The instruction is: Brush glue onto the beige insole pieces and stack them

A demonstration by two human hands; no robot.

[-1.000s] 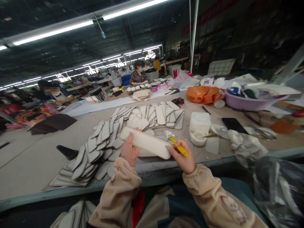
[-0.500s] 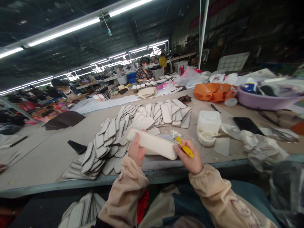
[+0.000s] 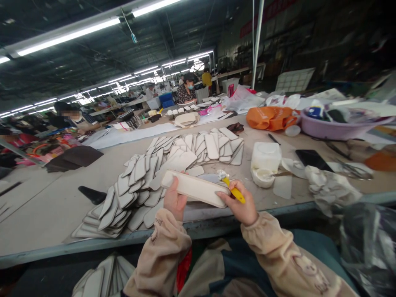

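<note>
One long, cream, round-cornered panel (image 3: 195, 188) is held above one grey-brown table (image 3: 40, 208); the left hand (image 3: 175, 199) grips its left end, thumb on top; the right hand (image 3: 243, 206) touches its right end, fingers closed around one yellow-handled tool (image 3: 238, 195), tip coated white; beyond and left of the panel lie many pale, rounded flat pieces (image 3: 139, 170), too overlapped to count; right of it stands one white plastic container (image 3: 266, 156).

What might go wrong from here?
The right hand holds the yellow brush and one end of the panel, so the white substance on the brush might smear the panel. Overlapping pieces lie near the table edge; a bump from the left sleeve could knock some off.
</note>
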